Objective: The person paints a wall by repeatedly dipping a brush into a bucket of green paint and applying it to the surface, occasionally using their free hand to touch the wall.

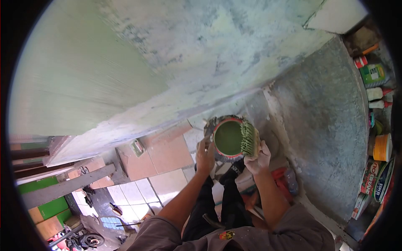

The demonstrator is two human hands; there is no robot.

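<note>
A round paint bucket [229, 140] with a red inner rim and a dark, splattered outside holds green paint, in the middle of the head view. My left hand [205, 157] grips the bucket's left side, the fingers against its wall. In my right hand [258, 159] is a wide paintbrush [249, 140], its bristles thick with green paint and resting at the bucket's right rim. Pale paint stains cover the right hand's fingers. Most of the brush handle is hidden by that hand.
A partly green-painted wall [138, 75] rises in front, patchy toward the right. A small tool [137, 147] lies on the floor tiles [167, 154]. On the right, a grey concrete ledge [322, 125] curves past bottles and tubs [382, 147]. A red object [281, 182] sits near my legs.
</note>
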